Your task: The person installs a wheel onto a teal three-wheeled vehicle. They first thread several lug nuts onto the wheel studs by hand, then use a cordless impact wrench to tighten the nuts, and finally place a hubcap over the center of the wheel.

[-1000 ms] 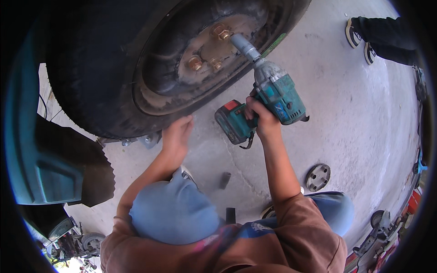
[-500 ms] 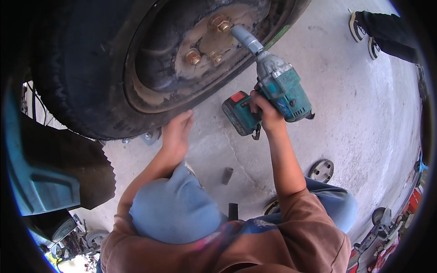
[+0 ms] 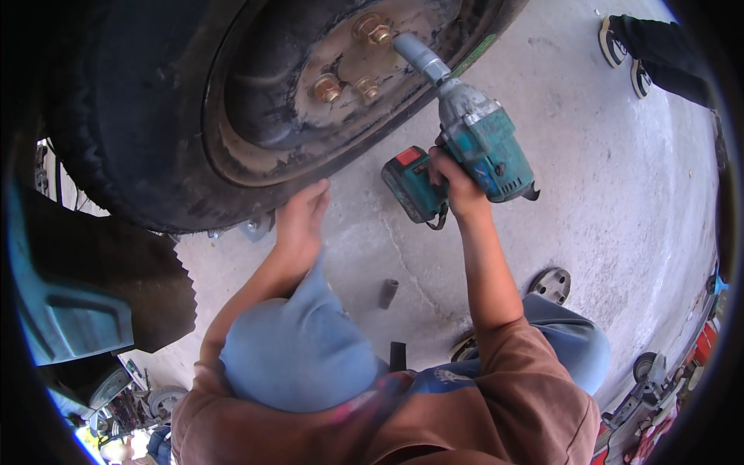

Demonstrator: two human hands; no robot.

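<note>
My right hand grips the handle of a teal cordless impact wrench, its battery pack at the lower end. A long grey socket on its nose points at the wheel hub. The socket's tip is right beside a brassy lug nut; whether they touch I cannot tell. Another lug nut sits lower on the rusty wheel rim. Against the lower edge of the big black tyre rests my left hand, fingers stretched out and holding nothing.
A loose dark socket stands on the concrete floor, and a round metal plate with holes lies near my knee. At upper right are another person's legs. A teal body panel is at left; machine parts lie at lower right.
The wheel and wrench appear slightly higher in the view. Both hands keep their places, one at the tyre and one on the wrench.
</note>
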